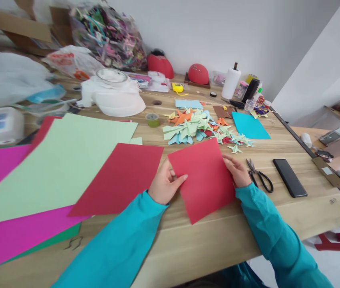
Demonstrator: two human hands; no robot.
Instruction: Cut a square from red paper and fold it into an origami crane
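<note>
Currently I have the left hand [166, 181] pinching the left edge of a red sheet [203, 182], its thumb laid flat on the upper face and its fingers curled at and under the edge, so that grip is narrow, with only paper in it. My right hand [238, 171] is at the opposite edge, fingers bent against the paper; the thumb is hidden from me, so I cannot tell how firmly it closes there. The sheet sits between the two hands over the near middle of the table [211, 244], turned slightly askew, one corner towards me; whether it touches the wood I cannot tell. Both forearms, in teal sleeves [112, 240], reach in from the bottom, left and right, and converge on the paper, the left palm turned inward and the back of the right hand facing up. Just right of the right hand lie scissors [259, 176], then a phone [289, 178]; beyond the sheet is a heap of paper stars [187, 126]. Another sheet, darker red [118, 180], lies left of the left hand, partly over a pale green one [64, 160]. As for writing, the plastic bag [70, 60] carries orange-red print, too blurred to read, and small dark marks [332, 201] on the wood are illegible.
</note>
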